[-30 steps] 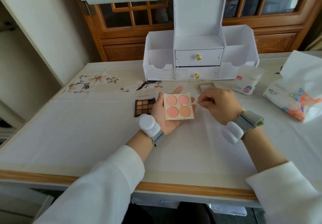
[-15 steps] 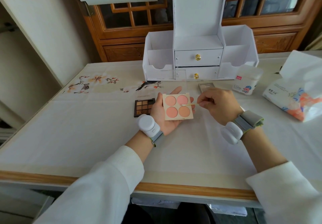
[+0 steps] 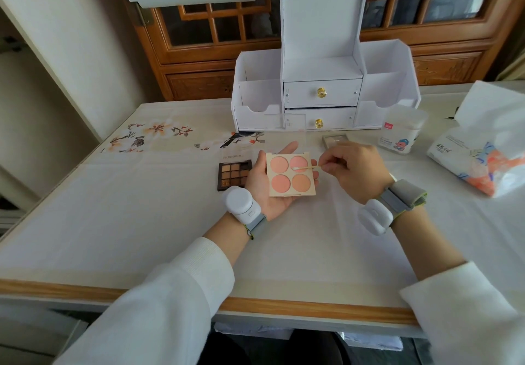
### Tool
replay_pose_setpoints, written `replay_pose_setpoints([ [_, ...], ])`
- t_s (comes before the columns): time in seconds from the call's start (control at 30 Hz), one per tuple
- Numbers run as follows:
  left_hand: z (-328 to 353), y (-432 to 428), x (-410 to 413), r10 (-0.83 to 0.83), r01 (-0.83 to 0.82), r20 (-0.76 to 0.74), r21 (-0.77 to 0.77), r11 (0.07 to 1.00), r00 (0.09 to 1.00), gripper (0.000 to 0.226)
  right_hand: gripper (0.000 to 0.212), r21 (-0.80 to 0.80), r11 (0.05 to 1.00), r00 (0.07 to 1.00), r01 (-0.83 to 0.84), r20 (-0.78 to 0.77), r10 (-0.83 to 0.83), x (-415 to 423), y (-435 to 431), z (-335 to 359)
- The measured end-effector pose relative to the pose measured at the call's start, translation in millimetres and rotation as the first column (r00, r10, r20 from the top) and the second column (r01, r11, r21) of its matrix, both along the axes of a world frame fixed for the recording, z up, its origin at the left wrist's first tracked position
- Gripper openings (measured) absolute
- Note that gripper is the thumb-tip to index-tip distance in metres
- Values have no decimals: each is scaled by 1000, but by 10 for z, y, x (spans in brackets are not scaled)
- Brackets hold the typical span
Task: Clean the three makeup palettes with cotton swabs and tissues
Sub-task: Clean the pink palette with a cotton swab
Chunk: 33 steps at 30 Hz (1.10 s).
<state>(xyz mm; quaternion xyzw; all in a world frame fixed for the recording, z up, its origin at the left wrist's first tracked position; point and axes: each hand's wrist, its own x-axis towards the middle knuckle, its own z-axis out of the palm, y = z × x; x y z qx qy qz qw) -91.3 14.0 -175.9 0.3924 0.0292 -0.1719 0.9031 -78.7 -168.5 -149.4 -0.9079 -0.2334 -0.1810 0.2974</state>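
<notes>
My left hand (image 3: 261,185) lies palm up and holds a cream palette (image 3: 281,184) with four peach and pink pans; its fingertips wrap the right edge. My right hand (image 3: 355,168) pinches a wooden cotton swab (image 3: 308,168), whose white tip sits at the palette's centre between the upper pans. A dark brown eyeshadow palette (image 3: 234,175) lies open on the table just left of my left hand. A small taupe palette (image 3: 335,139) lies behind my right hand.
A white desk organiser (image 3: 321,91) with two drawers stands at the back. A clear tub of cotton swabs (image 3: 400,131) and a soft tissue pack (image 3: 480,154) sit at the right. The table's wooden front edge (image 3: 284,305) runs near me.
The swab's tip has slid a little left across the palette, from near the right pans toward the centre. My left hand holds the palette in nearly the same place.
</notes>
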Motion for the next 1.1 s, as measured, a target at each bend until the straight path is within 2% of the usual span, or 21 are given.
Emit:
replay_pose_setpoints([
  [0.17,-3,-9,3,17,-17,-12,0,1000,1000,63,10,8,1000,999,-22,41,22,-64,37,56],
  [0.43,15,-5,9,35,-34,-29,10,999,999,64,11,-103,993,995,-58,-92,48,-169,70,160],
  [1.1,34,1,-13,47,-46,-40,34,998,998,65,12,-124,991,985,-51,-172,29,-266,91,246],
])
